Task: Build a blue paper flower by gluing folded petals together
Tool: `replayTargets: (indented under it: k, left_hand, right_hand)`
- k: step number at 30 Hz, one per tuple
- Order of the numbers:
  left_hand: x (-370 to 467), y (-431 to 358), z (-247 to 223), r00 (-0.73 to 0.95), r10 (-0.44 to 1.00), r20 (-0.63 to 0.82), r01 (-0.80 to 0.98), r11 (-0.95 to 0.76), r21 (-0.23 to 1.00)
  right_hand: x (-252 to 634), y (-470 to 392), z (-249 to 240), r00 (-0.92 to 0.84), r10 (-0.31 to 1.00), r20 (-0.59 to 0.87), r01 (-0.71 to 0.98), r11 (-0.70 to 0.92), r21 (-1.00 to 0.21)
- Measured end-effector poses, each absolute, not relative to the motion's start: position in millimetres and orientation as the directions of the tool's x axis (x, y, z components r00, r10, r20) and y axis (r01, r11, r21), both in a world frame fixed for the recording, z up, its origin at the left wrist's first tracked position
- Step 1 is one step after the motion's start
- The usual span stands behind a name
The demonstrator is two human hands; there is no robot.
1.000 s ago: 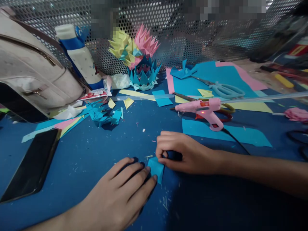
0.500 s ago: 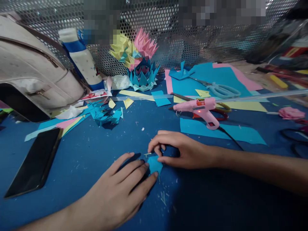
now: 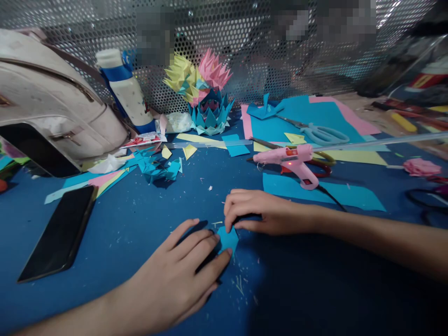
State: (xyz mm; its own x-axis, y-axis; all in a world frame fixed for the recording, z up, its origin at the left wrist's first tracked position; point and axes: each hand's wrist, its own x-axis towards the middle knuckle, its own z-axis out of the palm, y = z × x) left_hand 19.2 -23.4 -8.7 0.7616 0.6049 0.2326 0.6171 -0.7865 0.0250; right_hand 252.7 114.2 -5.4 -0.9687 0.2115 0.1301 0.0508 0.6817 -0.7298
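A small folded piece of blue paper (image 3: 228, 239) lies on the blue table between my hands. My left hand (image 3: 185, 268) is spread palm down, its fingertips resting on the paper's left and lower edges. From the right, my right hand (image 3: 255, 211) reaches the paper's upper edge with curled fingers, the index finger and thumb closed at that edge. Just above the paper lies a thin yellow scrap. A pink glue gun (image 3: 296, 161) lies behind my right hand, and a blue paper strip (image 3: 322, 192) sits in front of it.
Blue folded paper pieces (image 3: 156, 165) and a phone (image 3: 59, 233) lie on the left. Paper flowers (image 3: 210, 112) stand at the back by a bottle (image 3: 129, 95) and a bag (image 3: 70, 116). Scissors (image 3: 325, 134) rest on coloured sheets (image 3: 308, 112). A pink paper flower (image 3: 422, 167) is at right.
My right index finger has come down onto the upper edge of the blue paper, and that hand's fingers have drawn closer together. My left hand stays on the paper. The view has shifted slightly.
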Motion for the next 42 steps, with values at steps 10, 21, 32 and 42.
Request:
replayTargets:
  k: [10, 21, 32, 42]
  left_hand:
    - [22.0, -22.8, -10.7, 0.755, 0.592, 0.283, 0.617, -0.787, -0.001]
    - [19.0, -22.7, -8.5, 0.801, 0.582, 0.141, 0.583, -0.812, 0.039]
    - [24.6, -18.8, -8.8, 0.787, 0.608, 0.101, 0.6, -0.793, 0.103]
    - [27.5, -17.4, -8.2, 0.781, 0.619, 0.086, 0.612, -0.785, 0.099]
  right_hand:
    - [252.1, 113.8, -11.2, -0.971, 0.135, 0.197, -0.033, 0.741, -0.67]
    - [251.9, 125.6, -6.1, -0.989, 0.07, 0.127, -0.061, 0.592, -0.804]
    - [252.0, 117.7, 2.8, -0.994, 0.103, 0.021, 0.056, 0.685, -0.726]
    - [253.6, 111.0, 1.7, -0.989, 0.149, -0.007, 0.115, 0.73, -0.673]
